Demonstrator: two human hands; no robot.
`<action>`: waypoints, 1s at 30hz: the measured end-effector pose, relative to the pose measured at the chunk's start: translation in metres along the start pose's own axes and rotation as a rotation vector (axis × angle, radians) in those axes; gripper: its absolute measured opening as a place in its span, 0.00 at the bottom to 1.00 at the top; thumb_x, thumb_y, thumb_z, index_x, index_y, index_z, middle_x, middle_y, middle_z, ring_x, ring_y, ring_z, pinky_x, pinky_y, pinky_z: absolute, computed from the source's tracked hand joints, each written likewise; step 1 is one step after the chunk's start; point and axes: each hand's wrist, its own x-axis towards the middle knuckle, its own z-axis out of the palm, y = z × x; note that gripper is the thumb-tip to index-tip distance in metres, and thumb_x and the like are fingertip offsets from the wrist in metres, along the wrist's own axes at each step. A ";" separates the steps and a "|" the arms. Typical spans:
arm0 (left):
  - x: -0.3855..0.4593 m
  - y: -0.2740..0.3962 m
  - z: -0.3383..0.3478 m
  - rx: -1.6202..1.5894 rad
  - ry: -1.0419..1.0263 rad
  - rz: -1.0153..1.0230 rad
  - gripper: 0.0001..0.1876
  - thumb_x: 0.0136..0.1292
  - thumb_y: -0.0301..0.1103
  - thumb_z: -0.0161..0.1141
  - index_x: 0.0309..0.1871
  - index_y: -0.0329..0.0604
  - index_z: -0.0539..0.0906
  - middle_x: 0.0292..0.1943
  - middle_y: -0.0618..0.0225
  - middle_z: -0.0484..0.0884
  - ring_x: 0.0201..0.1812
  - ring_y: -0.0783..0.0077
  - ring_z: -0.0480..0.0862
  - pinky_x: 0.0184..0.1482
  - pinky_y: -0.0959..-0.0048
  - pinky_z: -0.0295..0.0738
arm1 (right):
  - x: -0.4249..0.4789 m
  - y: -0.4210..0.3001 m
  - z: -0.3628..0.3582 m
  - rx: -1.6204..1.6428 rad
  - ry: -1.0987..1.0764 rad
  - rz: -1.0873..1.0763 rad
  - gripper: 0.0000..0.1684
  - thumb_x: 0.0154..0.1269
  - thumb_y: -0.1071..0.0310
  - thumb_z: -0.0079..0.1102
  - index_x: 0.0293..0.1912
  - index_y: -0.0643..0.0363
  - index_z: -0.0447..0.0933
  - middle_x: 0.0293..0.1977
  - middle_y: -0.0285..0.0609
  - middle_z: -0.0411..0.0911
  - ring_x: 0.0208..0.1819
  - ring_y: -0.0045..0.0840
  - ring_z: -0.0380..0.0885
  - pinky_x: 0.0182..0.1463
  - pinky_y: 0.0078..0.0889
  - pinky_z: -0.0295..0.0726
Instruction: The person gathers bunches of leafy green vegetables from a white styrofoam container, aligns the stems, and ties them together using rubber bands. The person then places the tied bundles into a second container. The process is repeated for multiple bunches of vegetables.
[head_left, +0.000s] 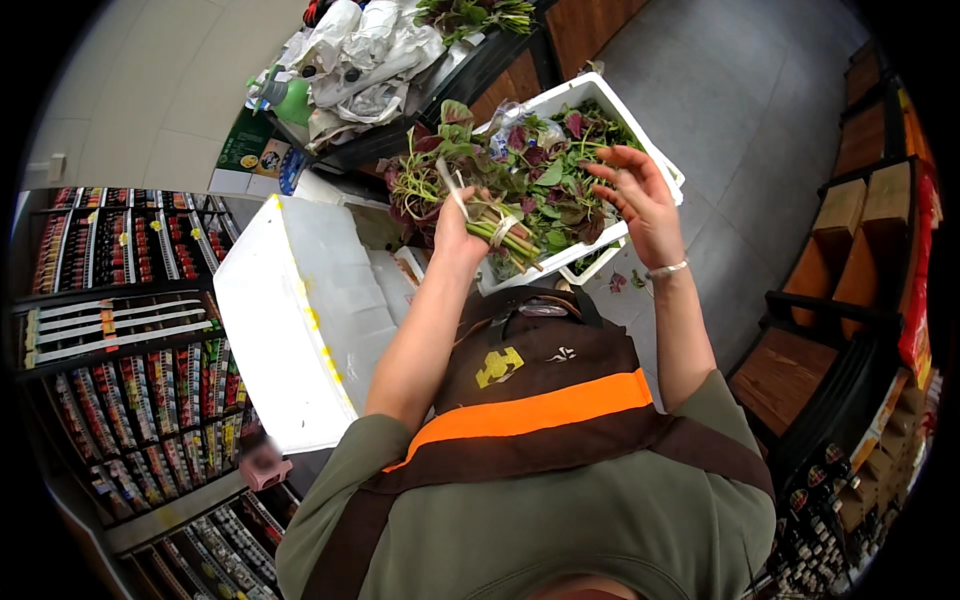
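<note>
My left hand (459, 231) grips a bunch of red-and-green amaranth (426, 176) around its stems. A pale tie (504, 229) wraps the stems near their cut ends, which point towards my apron (547, 360). Beneath and beyond it is a white foam box (559, 261) filled with loose amaranth leaves (556, 176) and a clear plastic bag (551, 135). Over the box's right side hovers my right hand (641, 196), fingers spread and slightly curled, holding nothing visible. A bracelet circles that wrist.
To the left, a large white foam container (281, 330) stands beside my arm. White plastic bags (367, 64), a green spray bottle (291, 101) and more greens (480, 16) lie on the stand ahead. Packed shelves (142, 397) line the left; wooden bins (784, 375) line the right. Fallen leaves (617, 283) dot the floor.
</note>
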 end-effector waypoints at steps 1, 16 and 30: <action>-0.003 -0.001 0.002 0.018 -0.028 -0.013 0.09 0.58 0.31 0.54 0.40 0.39 0.72 0.32 0.63 0.76 0.35 0.62 0.77 0.42 0.56 0.75 | 0.004 0.011 -0.009 -0.206 -0.018 0.005 0.14 0.64 0.70 0.52 0.49 0.60 0.70 0.44 0.37 0.74 0.43 0.18 0.74 0.44 0.19 0.74; -0.028 -0.003 0.010 0.144 -0.255 -0.192 0.10 0.59 0.33 0.54 0.39 0.37 0.74 0.37 0.58 0.80 0.37 0.60 0.80 0.42 0.61 0.78 | 0.020 0.023 0.036 -0.644 -0.868 0.034 0.06 0.54 0.71 0.61 0.31 0.62 0.73 0.26 0.40 0.74 0.31 0.28 0.74 0.43 0.30 0.72; -0.041 0.009 0.012 0.124 -0.197 -0.141 0.13 0.59 0.37 0.51 0.42 0.37 0.75 0.36 0.59 0.80 0.35 0.59 0.79 0.41 0.56 0.76 | 0.008 0.057 0.018 0.190 -0.605 0.369 0.07 0.66 0.65 0.52 0.38 0.57 0.66 0.30 0.32 0.66 0.25 0.11 0.60 0.27 0.14 0.61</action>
